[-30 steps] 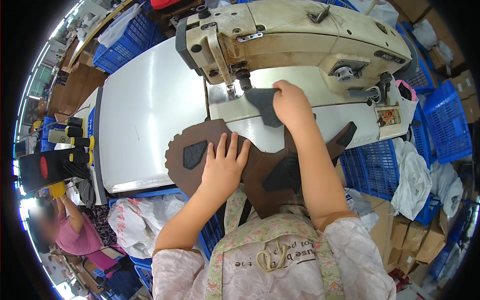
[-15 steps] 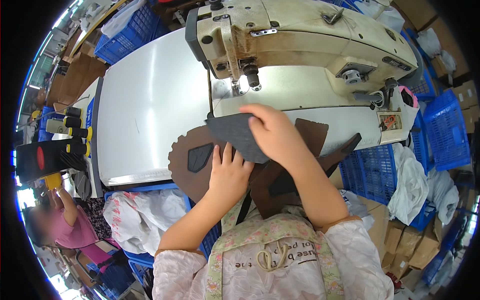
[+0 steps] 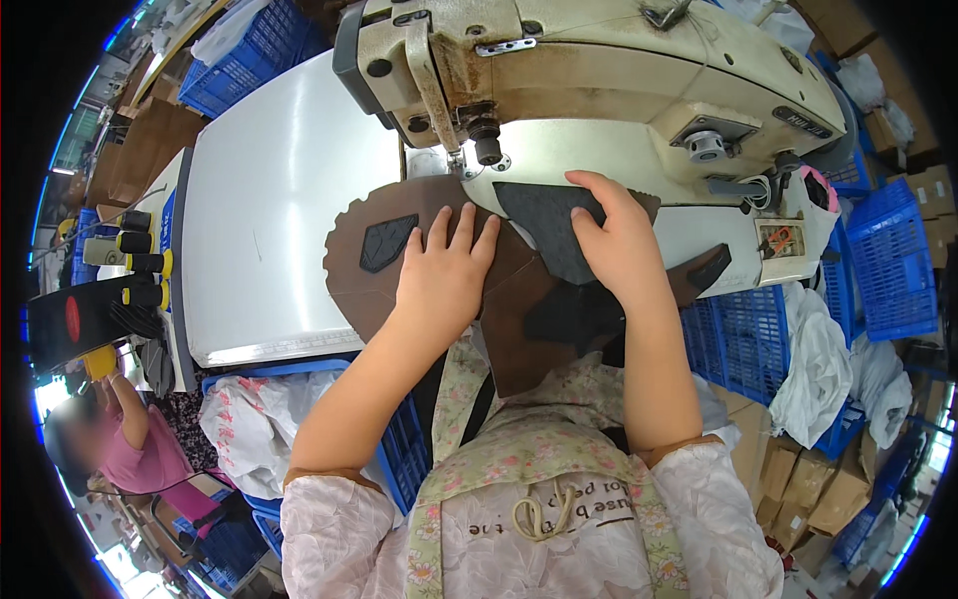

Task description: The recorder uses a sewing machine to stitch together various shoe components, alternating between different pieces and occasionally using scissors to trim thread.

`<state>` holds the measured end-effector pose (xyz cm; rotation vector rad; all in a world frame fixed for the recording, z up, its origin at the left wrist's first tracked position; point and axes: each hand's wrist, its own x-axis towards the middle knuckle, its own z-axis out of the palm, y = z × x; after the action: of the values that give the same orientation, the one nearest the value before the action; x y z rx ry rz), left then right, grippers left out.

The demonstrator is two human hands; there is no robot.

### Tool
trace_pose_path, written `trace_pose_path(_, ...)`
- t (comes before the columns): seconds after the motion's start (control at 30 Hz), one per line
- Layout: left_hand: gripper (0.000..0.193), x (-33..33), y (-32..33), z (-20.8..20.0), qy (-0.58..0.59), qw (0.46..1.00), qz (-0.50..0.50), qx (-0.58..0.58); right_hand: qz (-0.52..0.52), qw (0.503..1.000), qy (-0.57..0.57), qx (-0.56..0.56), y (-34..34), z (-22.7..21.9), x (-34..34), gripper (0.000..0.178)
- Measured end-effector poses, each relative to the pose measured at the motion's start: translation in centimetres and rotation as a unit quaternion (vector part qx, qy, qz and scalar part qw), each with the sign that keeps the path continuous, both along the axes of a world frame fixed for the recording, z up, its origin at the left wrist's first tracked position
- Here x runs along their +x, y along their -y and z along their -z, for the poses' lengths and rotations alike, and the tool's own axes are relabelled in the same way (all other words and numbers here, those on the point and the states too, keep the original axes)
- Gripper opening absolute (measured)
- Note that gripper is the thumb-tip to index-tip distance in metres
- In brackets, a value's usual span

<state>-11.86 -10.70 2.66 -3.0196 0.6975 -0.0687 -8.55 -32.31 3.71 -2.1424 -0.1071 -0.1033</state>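
Observation:
A brown piece of material (image 3: 369, 295) with a notched edge lies on the bed of a sewing machine (image 3: 599, 60), its near part hanging over the front edge. A small black patch (image 3: 387, 243) sits on its left part. My left hand (image 3: 444, 262) rests flat on the brown piece, fingers stretched toward the needle area. To the right, a larger black patch (image 3: 549, 230) lies dark side up over the brown piece. My right hand (image 3: 621, 235) grips its right side, thumb on top and fingers at the far edge. Those fingertips are partly hidden.
The machine head overhangs just beyond my hands. Black thread spools (image 3: 148, 263) stand at left. Blue crates (image 3: 743, 339) with white bags flank the machine's front. A person in pink (image 3: 150, 449) works at far left; cardboard boxes (image 3: 813, 489) lie at right.
The larger patch has turned from its grey side to its black side and moved right with my right hand. The brown piece has shifted toward the needle; my left hand has moved farther forward.

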Motion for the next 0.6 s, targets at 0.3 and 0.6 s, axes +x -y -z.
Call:
trace_pose_path(0.3, 0.072, 2.3, -1.5, -0.3, -0.021, 0.999, 0.01, -0.044, -0.04, 0.998, 0.013, -0.055, -1.5, 2.2, 3.2, 0.031)
trace_pose_path(0.6, 0.077, 2.0, -2.1, 1.1, 0.017, 0.995, 0.01, -0.097, -0.065, 0.994, -0.052, -0.072, -1.5, 1.9, 5.1, 0.032)
